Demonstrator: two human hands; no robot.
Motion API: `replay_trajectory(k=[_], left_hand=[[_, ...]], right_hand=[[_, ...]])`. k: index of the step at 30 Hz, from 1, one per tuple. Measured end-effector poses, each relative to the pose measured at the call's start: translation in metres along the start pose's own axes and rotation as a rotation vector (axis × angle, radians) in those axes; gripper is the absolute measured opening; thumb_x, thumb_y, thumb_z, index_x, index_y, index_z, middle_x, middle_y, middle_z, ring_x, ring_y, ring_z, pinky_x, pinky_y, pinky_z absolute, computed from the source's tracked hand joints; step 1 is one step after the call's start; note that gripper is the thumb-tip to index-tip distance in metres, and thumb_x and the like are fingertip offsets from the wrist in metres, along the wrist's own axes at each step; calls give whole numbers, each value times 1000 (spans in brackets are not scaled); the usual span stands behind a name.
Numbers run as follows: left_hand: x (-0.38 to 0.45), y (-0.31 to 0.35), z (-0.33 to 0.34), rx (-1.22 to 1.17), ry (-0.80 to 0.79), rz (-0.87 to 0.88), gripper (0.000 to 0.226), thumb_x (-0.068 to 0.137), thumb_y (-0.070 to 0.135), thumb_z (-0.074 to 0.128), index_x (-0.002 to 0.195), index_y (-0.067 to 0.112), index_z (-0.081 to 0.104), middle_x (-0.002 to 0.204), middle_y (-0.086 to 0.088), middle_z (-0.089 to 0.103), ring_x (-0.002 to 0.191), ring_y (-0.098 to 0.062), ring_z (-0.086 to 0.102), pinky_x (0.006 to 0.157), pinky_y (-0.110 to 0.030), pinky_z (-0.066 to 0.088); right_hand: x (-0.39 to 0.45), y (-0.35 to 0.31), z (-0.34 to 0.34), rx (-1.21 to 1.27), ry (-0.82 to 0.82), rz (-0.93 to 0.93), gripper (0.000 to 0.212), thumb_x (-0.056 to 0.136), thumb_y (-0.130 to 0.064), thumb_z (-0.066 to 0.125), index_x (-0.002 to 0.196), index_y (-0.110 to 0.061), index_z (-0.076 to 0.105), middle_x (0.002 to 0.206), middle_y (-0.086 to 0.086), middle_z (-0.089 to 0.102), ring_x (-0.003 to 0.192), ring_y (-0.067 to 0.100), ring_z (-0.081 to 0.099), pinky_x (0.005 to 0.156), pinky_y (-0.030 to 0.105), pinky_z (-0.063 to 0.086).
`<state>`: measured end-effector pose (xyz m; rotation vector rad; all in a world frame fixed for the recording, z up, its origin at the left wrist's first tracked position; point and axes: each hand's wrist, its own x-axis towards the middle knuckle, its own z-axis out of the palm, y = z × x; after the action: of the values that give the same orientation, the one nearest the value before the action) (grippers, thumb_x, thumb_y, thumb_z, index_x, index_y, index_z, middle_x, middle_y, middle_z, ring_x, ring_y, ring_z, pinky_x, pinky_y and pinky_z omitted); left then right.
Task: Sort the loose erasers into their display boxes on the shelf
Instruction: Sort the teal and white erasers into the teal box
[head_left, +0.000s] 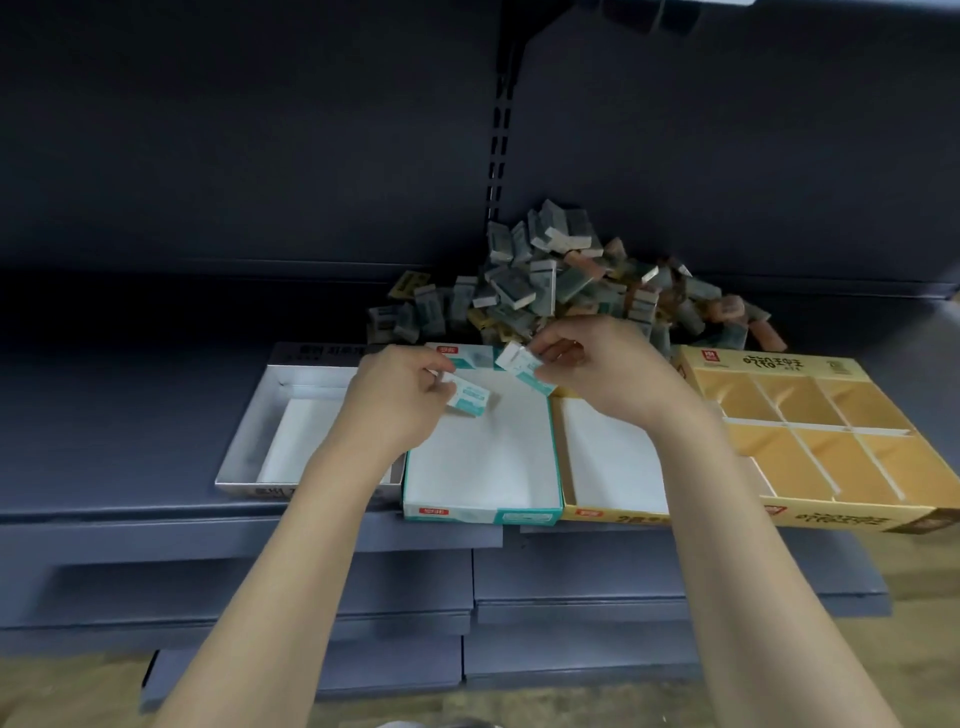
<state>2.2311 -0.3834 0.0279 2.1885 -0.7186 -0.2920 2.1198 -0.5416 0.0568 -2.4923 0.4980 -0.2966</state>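
Head view: left hand (395, 400) pinches one teal eraser (470, 399), right hand (597, 369) another (522, 370), both directly above the teal display box (483, 512); loose pile (561, 280) lies just behind.

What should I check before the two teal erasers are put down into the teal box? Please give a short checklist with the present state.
1. Left hand grips a teal eraser: ok.
2. Right hand pinches a second teal eraser: ok.
3. Both erasers are above the teal box: ok.
4. Teal box floor has free room: ok.
5. Eraser colour matches the box print: ok.
6. Eraser pile behind the boxes is stable: cannot tell.
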Motion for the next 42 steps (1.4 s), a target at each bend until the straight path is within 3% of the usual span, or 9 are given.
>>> replay_trajectory(k=[6,17,23,24,26,29,32,36,42], left_hand=[[7,-3,3,196,76,60,23,88,16,60,110,17,67,116,-8,56,106,-21,54,79,-19,39],[18,-7,4,365,97,106,29,81,18,68,110,17,63,123,-8,48,109,-26,50,82,-26,36],[25,-4,6,586,-83,271,78,69,47,74,137,31,38,143,7,33,127,-24,21,93,-33,24],[26,-4,7,615,-107,279,81,69,47,73,139,32,35,145,8,31,130,-23,19,95,-34,23],[28,-5,8,636,-120,288,77,72,45,71,139,32,35,144,9,34,130,-22,19,96,-34,22],[29,-6,5,627,-106,295,63,77,38,69,134,32,42,136,10,45,127,-21,26,93,-34,22],[30,-7,3,622,-106,289,57,79,36,68,131,32,46,131,9,48,125,-20,29,90,-34,22],[29,-7,4,619,-106,303,53,81,34,66,131,31,47,132,9,49,124,-19,31,89,-34,22],[28,-9,3,632,-94,327,54,83,35,63,133,33,44,134,10,47,124,-18,33,87,-33,21]], right_hand=[[9,-4,1,-16,-23,2,17,83,-9,66,98,-15,71,85,-9,62,71,-8,54,59,0,39],[17,-5,15,-185,-96,22,16,81,-9,66,93,-17,73,88,-6,67,90,13,62,87,31,50],[18,-5,19,-309,-93,30,21,86,-13,59,102,-21,72,105,-4,69,95,12,58,66,8,30],[18,-5,19,-301,-95,34,22,86,-12,60,102,-20,72,106,-4,69,95,12,58,67,10,34],[17,-6,17,-257,-116,49,22,86,-9,60,102,-18,72,107,-2,69,95,12,58,76,19,45],[16,-11,12,-252,-156,46,24,87,-8,57,103,-18,72,109,-2,68,97,12,57,82,21,46],[16,-16,11,-296,-183,41,28,89,-8,53,105,-20,72,110,-3,68,101,13,56,77,19,41],[20,-18,15,-385,-176,44,31,91,-8,49,106,-22,71,112,-7,66,103,12,54,52,9,27],[23,-8,23,-365,-74,93,10,85,-13,61,89,-19,68,100,-5,65,92,12,51,64,5,29]])
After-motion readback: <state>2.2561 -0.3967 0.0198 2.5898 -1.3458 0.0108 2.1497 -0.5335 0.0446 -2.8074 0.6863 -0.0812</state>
